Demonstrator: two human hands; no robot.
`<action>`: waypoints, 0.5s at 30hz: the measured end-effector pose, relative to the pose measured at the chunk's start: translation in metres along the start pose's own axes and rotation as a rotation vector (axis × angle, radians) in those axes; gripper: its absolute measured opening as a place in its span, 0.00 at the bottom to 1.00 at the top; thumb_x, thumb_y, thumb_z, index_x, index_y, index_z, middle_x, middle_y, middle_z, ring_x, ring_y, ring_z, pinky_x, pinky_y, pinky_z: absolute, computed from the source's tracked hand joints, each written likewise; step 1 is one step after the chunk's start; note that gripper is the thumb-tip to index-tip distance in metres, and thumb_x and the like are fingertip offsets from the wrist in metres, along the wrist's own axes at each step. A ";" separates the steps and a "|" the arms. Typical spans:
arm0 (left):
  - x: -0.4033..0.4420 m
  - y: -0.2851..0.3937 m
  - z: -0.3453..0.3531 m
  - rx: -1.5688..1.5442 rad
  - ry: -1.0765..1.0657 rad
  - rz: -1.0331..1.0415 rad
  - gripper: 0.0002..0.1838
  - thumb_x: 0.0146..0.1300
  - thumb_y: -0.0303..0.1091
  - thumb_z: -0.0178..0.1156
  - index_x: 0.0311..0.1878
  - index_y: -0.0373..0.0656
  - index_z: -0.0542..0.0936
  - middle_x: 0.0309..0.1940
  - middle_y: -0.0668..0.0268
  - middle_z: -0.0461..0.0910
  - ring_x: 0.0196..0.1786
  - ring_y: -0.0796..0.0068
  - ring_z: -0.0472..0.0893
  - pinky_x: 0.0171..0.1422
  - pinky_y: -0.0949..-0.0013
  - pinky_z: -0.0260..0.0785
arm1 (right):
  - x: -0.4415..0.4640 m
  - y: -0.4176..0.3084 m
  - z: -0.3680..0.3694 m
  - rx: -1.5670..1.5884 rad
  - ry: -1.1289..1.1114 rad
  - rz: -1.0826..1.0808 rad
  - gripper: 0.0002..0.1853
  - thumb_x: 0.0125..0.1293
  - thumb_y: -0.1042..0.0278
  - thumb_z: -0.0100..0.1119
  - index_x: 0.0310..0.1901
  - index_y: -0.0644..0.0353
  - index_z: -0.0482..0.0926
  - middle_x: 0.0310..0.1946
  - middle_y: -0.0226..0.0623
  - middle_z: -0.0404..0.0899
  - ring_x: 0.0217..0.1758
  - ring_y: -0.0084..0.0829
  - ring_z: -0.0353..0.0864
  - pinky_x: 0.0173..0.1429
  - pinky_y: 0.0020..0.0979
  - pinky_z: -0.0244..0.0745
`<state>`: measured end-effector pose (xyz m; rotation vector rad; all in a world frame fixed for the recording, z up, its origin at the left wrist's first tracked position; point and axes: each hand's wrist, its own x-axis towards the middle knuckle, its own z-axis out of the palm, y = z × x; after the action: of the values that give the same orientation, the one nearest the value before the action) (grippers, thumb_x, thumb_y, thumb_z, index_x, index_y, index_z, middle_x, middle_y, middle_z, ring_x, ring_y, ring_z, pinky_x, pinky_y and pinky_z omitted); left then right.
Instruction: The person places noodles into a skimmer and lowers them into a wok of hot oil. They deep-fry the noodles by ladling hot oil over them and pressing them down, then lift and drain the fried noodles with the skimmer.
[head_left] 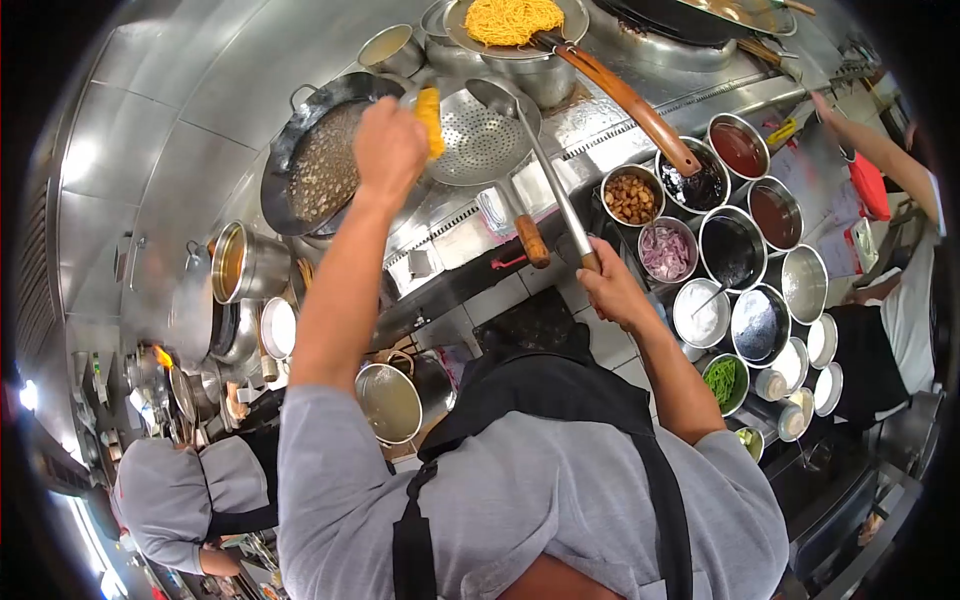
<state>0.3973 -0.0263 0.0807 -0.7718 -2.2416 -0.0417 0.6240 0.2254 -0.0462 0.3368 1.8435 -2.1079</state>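
**Steel ladle (548, 165), yellow cloth (430, 122): both hands occupied**

Nearest, the right hand (613, 287) wraps its fingers around the ladle's handle end; the shaft leads away to a bowl over a perforated strainer (468, 148). Farther out, the left hand (391, 150) is clenched on the cloth by the right edge of a dark wok (279, 192) of frothy brown liquid (323, 170), fingertips hidden. Beyond lie yellow noodles (513, 20) on a wooden-handled round utensil (575, 32).
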 end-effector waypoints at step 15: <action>-0.100 -0.087 -0.052 -0.823 0.614 -1.157 0.13 0.60 0.28 0.57 0.21 0.39 0.69 0.19 0.68 0.65 0.25 0.75 0.66 0.32 0.70 0.59 | -0.007 -0.047 0.004 -0.112 -0.006 -0.175 0.31 0.66 0.73 0.55 0.69 0.62 0.59 0.20 0.23 0.65 0.16 0.14 0.61 0.17 0.20 0.56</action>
<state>0.4381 -0.1623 0.0681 0.2707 -1.7124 -1.5682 0.6121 0.2277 -0.0002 0.1468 2.0437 -2.1007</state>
